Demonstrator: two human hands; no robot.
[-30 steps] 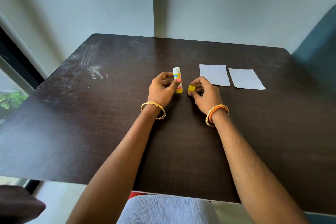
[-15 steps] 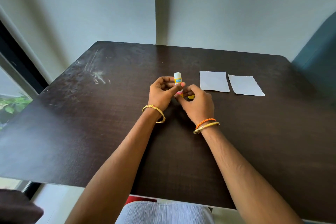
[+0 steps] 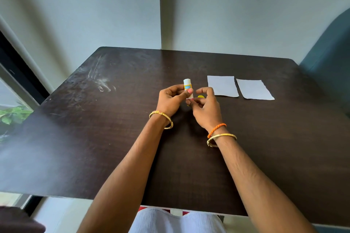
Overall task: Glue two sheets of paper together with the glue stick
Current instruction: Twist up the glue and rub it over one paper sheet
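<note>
A white glue stick (image 3: 187, 86) with a yellow and blue label stands upright and uncapped in my left hand (image 3: 171, 100), held by thumb and fingers above the table's middle. My right hand (image 3: 206, 111) is right beside it, with fingertips pinching the stick's lower end. The yellow cap (image 3: 200, 96) peeks out behind my right fingers; whether it is held or lies on the table is unclear. Two white paper sheets (image 3: 222, 86) (image 3: 253, 89) lie flat side by side, just right of my hands.
The dark wooden table (image 3: 94, 138) has pale scratches at its far left. A teal chair back (image 3: 329, 62) stands at the right edge. A window with a green plant (image 3: 11, 115) is at the left. The wall is close behind the table.
My right hand, which held the yellow cap apart from the stick, has moved left to the stick's lower end. My left hand kept the stick upright.
</note>
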